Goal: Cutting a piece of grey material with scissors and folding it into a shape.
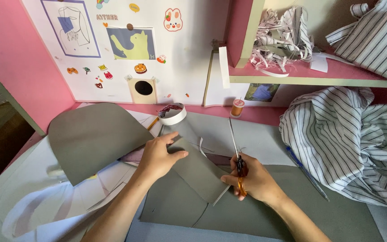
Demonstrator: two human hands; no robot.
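Grey sheet material, folded into a strip [198, 168], lies on the work surface between the two hands, its free end pointing away from the person. The left hand [157, 157] rests flat on the strip's upper left part, fingers pressed together and extended, thumb lying across the fold so that the strip is pinned beneath it. The right hand [254, 179] is closed around the orange handles of a pair of scissors [237, 154]; its fingers are curled through and about the loops, and the fingertips touch the strip's lower right edge. The long blades run up and away from these fingers, nearly together, over a second grey sheet [247, 134]; whether they bite into any material cannot be told.

Beneath both wrists lies a larger grey sheet [292, 210] with a curved cut line. Left of the left hand's fingers a broad grey piece [90, 134] curls upward, over white paper patterns [45, 197]. Beyond the left fingertips stands a roll of white tape [172, 114], and just beyond the scissor tips a small spool of orange thread [237, 107]. Right of the right hand's fingers lie a blue pen [307, 175] and a heap of striped cloth [350, 139]. A pink wall [19, 67] with a white stickered board [126, 49] backs the scene.
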